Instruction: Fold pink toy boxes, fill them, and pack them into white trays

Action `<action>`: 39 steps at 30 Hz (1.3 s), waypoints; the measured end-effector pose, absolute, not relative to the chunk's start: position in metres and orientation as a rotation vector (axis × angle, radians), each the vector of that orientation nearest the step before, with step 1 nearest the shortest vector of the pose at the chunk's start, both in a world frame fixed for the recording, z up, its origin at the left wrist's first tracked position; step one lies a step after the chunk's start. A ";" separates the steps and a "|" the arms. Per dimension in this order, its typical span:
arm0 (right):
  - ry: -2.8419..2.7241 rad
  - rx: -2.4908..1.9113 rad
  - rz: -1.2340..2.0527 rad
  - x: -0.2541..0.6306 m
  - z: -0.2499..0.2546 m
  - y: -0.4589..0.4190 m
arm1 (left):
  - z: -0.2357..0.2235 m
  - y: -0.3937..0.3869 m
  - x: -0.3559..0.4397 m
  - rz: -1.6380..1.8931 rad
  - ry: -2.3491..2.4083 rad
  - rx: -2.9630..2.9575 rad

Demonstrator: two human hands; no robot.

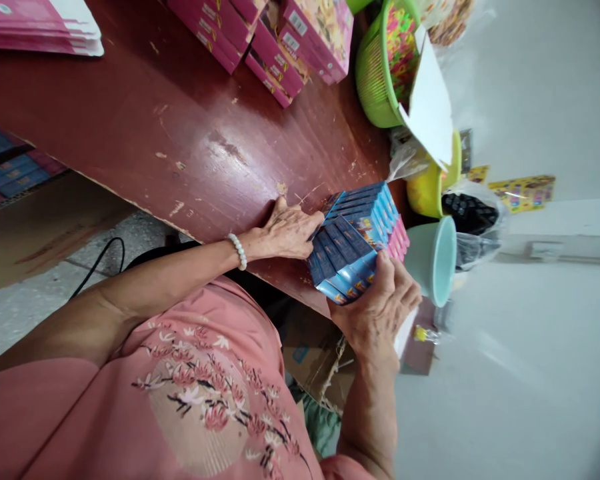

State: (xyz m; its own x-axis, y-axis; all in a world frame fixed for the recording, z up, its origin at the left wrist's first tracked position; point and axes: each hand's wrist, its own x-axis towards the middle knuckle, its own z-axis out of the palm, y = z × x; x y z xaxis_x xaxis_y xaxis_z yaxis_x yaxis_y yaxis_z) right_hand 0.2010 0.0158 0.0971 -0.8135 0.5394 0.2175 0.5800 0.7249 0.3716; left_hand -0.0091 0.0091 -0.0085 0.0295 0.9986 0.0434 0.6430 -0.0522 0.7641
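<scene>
A group of small blue boxes [343, 257] is held between my two hands at the edge of the red-brown table. My left hand [293, 230], with a bracelet of pale beads at its wrist, presses against the near left end of the boxes, its fingers bent. Around the opposite side and lower corner curls my right hand [380, 303], thumb and fingers gripping the boxes. Behind this group stands another row of blue boxes [373, 207], with pink boxes [399, 240] beside it. My left fingertips are partly hidden by the boxes.
Pink boxes [280, 53] are stacked on the table [190, 133], with flat pink cartons [40, 30] at the upper left. A green basket [373, 73] of colourful pieces, a yellow container [425, 193] and a pale blue-green tub [437, 260] stand along the wall.
</scene>
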 end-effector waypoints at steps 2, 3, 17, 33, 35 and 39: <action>-2.866 -0.941 -0.624 0.199 0.101 0.019 | -0.009 0.009 -0.009 0.842 1.664 1.741; -2.888 -0.951 -0.604 0.199 0.103 0.021 | -0.009 0.009 -0.009 0.854 1.668 1.728; -2.973 -0.884 -0.413 0.194 0.113 0.028 | -0.026 0.012 0.006 1.337 1.077 1.962; -3.223 -1.350 0.108 0.190 0.147 0.200 | -0.019 0.017 0.018 1.610 1.043 2.054; -3.260 -1.286 0.100 0.186 0.136 0.208 | -0.016 0.015 0.018 1.594 1.036 2.040; -3.252 -1.150 0.076 0.186 0.122 0.206 | -0.013 0.013 0.018 1.590 1.048 1.998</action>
